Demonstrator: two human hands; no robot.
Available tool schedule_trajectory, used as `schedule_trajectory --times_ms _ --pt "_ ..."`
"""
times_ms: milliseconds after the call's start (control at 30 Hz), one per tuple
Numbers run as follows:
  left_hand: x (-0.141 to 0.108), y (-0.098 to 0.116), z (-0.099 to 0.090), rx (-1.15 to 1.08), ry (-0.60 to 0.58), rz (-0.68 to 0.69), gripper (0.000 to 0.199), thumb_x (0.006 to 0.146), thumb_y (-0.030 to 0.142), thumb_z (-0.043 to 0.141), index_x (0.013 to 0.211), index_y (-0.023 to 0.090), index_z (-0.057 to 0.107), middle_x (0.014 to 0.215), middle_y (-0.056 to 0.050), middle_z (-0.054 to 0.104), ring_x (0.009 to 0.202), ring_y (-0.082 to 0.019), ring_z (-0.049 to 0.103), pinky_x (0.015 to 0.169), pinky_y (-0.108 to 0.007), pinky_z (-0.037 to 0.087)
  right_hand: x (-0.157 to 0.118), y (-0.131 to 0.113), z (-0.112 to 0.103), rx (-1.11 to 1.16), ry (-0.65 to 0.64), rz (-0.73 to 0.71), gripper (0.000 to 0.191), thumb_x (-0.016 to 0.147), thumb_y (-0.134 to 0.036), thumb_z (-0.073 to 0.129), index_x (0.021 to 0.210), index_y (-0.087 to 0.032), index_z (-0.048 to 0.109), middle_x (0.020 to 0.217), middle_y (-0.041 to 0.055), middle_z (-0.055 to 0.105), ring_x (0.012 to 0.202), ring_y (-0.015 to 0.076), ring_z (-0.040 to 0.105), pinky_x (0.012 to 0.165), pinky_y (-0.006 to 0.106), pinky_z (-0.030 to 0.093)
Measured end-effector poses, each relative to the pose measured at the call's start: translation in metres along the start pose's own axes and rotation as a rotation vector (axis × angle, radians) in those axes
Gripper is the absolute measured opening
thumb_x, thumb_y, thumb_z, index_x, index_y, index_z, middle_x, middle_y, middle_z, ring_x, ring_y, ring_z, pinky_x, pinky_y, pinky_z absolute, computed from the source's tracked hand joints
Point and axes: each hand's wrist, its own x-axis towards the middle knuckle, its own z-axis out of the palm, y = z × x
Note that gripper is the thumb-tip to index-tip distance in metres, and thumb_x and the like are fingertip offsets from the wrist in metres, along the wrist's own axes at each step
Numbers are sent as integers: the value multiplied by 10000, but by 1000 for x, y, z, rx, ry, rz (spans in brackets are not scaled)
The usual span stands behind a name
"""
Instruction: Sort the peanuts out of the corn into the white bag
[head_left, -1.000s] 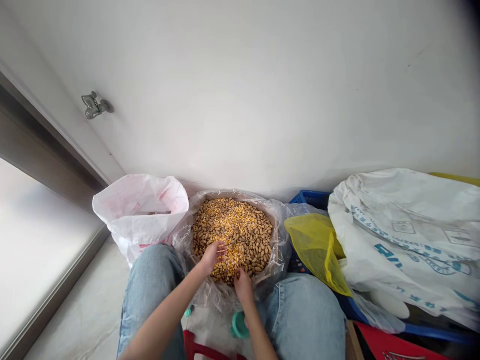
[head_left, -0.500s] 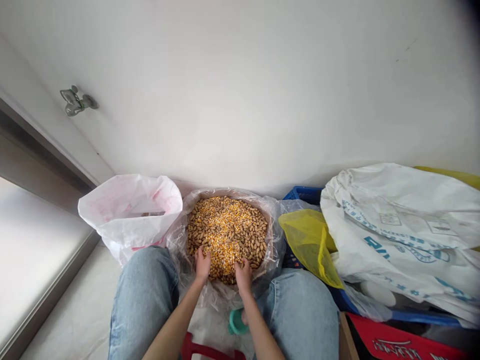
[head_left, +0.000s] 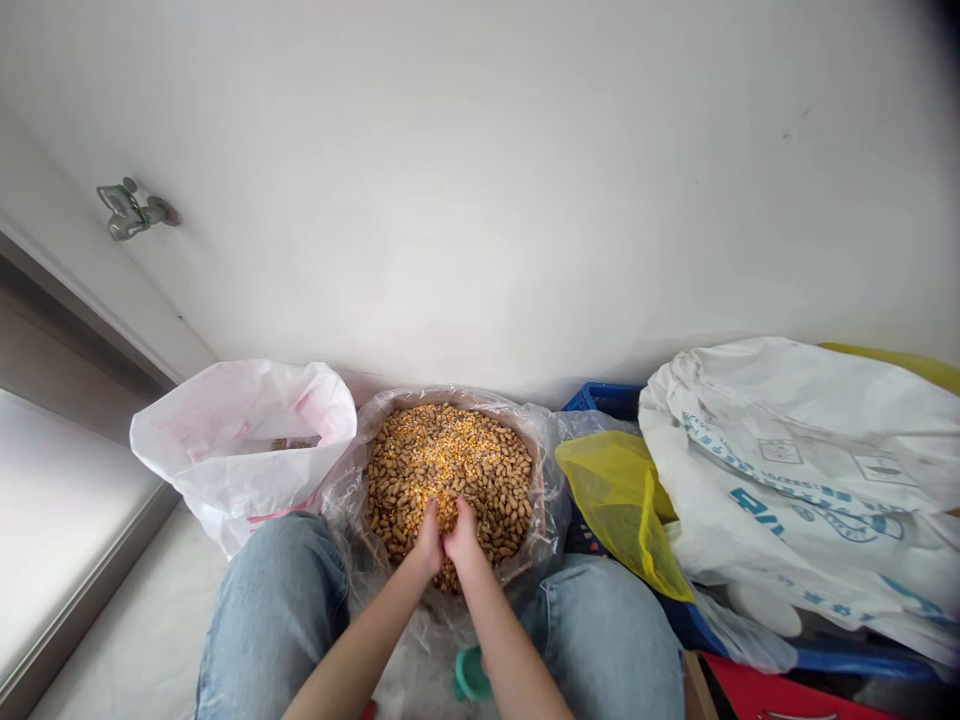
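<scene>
My left hand (head_left: 430, 541) and my right hand (head_left: 463, 532) are cupped together, wrists nearly touching, low in an open basin-like container. Between the palms lies a small heap of corn kernels (head_left: 445, 510), perhaps with some peanuts; the fingertips are partly hidden. Around the hands spread unshelled peanuts (head_left: 506, 490) mixed with yellow corn, the corn thickest at the back and middle. A clear plastic bag (head_left: 555, 500) lines the container and folds over its rim.
A white woven sack (head_left: 225, 480) stands open on the left. To the right are a yellow mesh bag (head_left: 611, 490), a blue crate (head_left: 604, 400) and a large white printed sack (head_left: 795, 450). A tap (head_left: 131, 210) juts from the wall (head_left: 480, 200). My knees flank the container.
My hands have moved inward from apart to side by side, gathering corn between them. The view has shifted slightly.
</scene>
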Motion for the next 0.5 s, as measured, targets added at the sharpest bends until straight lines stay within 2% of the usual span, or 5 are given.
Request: schedule_trajectory --times_ms 67,167,233,333,500 --pt "2 26 15 -175 -62 -53 460 785 366 223 1131 97 361 1210 -102 352 1062 -175 392 917 -291 327 4 -36 -5 326 9 155 450 771 -395 202 1166 -196 284 1207 60 351 938 126 484 741 271 431" --pt "1 58 25 -148 -108 -58 432 758 415 321 1127 195 361 1252 -26 302 1046 -190 395 896 -330 340 12 -74 -22 323 28 92 467 749 -420 291 1186 -257 266 1253 8 277 963 98 459 713 206 424" --pt "-1 67 18 18 -48 -25 414 729 417 409 1122 307 341 1285 69 226 1073 -206 358 921 -379 298 18 -80 -39 22 -3 -36 465 748 -391 310 1177 -213 296 1209 26 341 937 92 473 727 193 415" --pt "-7 62 -5 130 25 31 363 722 361 458 1074 320 381 1257 86 272 1064 -184 363 943 -365 259 27 -67 -68 -627 174 -303 322 715 -270 377 984 -126 480 1002 54 500 865 109 485 774 194 373" --pt "-27 19 -42 -120 38 25 310 764 306 375 1065 234 384 1150 -11 424 996 -147 442 837 -266 355 31 -30 -93 -906 222 -387 213 672 -179 429 855 -120 520 826 42 520 775 126 464 742 215 329"
